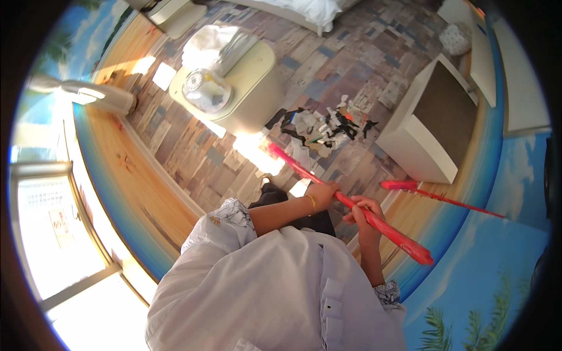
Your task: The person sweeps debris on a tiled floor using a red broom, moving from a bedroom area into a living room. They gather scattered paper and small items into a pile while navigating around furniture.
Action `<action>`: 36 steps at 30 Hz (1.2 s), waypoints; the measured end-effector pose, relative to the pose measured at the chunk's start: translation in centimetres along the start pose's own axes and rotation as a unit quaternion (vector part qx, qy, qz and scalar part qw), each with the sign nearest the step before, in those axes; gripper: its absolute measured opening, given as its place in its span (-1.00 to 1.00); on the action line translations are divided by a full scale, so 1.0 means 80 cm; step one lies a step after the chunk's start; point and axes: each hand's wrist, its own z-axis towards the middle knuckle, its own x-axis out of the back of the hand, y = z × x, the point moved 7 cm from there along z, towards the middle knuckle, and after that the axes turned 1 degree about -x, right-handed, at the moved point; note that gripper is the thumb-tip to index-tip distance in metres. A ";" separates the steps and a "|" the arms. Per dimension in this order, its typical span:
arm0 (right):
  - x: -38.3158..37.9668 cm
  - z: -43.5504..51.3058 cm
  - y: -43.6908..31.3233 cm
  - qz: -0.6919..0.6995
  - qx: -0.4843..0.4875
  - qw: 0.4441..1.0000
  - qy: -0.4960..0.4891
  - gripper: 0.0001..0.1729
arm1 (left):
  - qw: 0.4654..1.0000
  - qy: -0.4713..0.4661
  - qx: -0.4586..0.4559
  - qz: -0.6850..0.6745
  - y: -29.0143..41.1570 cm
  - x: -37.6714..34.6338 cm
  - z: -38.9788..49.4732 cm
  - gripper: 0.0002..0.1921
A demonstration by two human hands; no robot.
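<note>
My left hand (322, 196), with a yellow band at its wrist, grips the red handle of a broom (390, 231) around its middle. My right hand (365, 213) is on the same handle, nearer its upper end at the lower right. The handle slants up and left to a pinkish-red head near a bright patch of sunlight. Just beyond that head lies a heap of litter (325, 127), with black strips, pale scraps and a few coloured bits, on the patchwork wood-look floor. Sunlight glare hides the detail of the broom's head.
Beyond the heap stands a cream rounded table (263, 61) bearing white cloth and a clear dome. A white-framed cabinet (417, 127) stands at the right. Near it, a second red long-handled tool (399, 185) leans by the wall. A bed (303, 19) is at the top, a curtain (103, 96) at the left.
</note>
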 end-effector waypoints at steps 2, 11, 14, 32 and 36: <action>0.005 -0.003 -0.020 -0.004 0.013 0.998 -0.062 -0.86 | 0.999 -0.024 0.037 0.025 -0.030 -0.004 -0.013 -0.77; -0.102 0.020 0.019 0.074 -0.150 0.958 -0.233 -0.82 | 0.975 -0.136 0.172 0.045 -0.233 -0.024 -0.106 -0.75; -0.141 0.028 0.078 0.046 -0.208 0.948 -0.239 -0.76 | 0.973 -0.081 0.214 0.035 -0.267 -0.024 -0.134 -0.72; -0.145 0.043 0.006 -0.145 0.026 0.967 -0.210 -0.86 | 0.980 0.112 0.133 -0.097 -0.131 0.048 -0.048 -0.81; -0.153 0.025 -0.047 -0.150 0.173 0.942 -0.247 -0.84 | 0.992 0.076 0.098 -0.030 -0.092 0.095 -0.062 -0.82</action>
